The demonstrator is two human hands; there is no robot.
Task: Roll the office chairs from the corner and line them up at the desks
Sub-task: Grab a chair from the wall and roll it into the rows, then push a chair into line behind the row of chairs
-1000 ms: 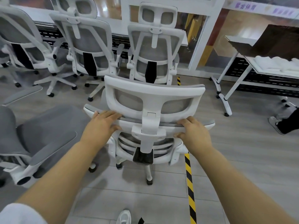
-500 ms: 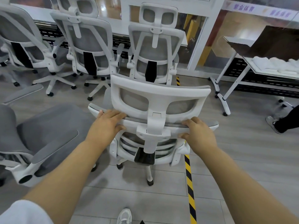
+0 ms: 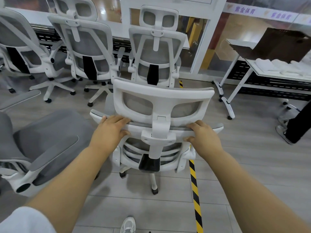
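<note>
Head view: since half a second ago, the chair (image 3: pixel 161 94) I'm pushing has rolled nearer the desk (image 3: pixel 30 15). Its headrest now overlaps the base of the rightmost parked chair (image 3: pixel 157 52). My left hand (image 3: pixel 109 130) and right hand (image 3: pixel 204 137) keep their grip on the backrest's top rail, fingers pressed together over it and thumbs hooked beneath. The chair's base stands just left of the striped floor tape (image 3: pixel 195 195). I count five chairs: three parked at the desk, one grey chair (image 3: pixel 47 137) beside my left arm, and one in my hands. There is one folding table (image 3: pixel 240 41) on the right and one shoe (image 3: pixel 127 225) below.
</note>
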